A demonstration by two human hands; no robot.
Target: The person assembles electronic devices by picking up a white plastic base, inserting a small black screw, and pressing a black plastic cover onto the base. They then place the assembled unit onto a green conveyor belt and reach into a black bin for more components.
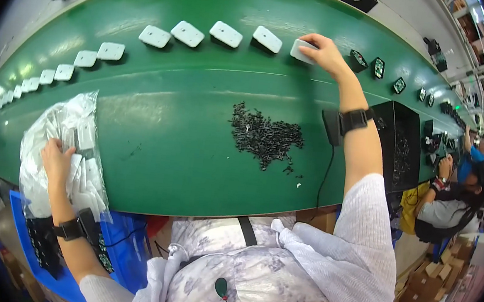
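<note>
The person's right hand (326, 55) is gripping a white case (299, 51) at the far side of the green table (164, 160), the fingers and thumb closing on its right-hand part while the left part is showing beyond the fingertips. Whether the case is touching the tabletop is not clear. It is sitting at the right end of a line of similar white cases (226, 34), with dark casings holding green boards (378, 68) lying farther right.

The left hand (57, 162) is resting well apart from that case, nearer the body, its fingers loosely bent over a clear plastic bag (50, 122) of white pieces (85, 134) (whether it is pinching one cannot be told). Between the hands, and closer to the person than the gripped case, a heap of small black parts (264, 135) is lying loose.
</note>
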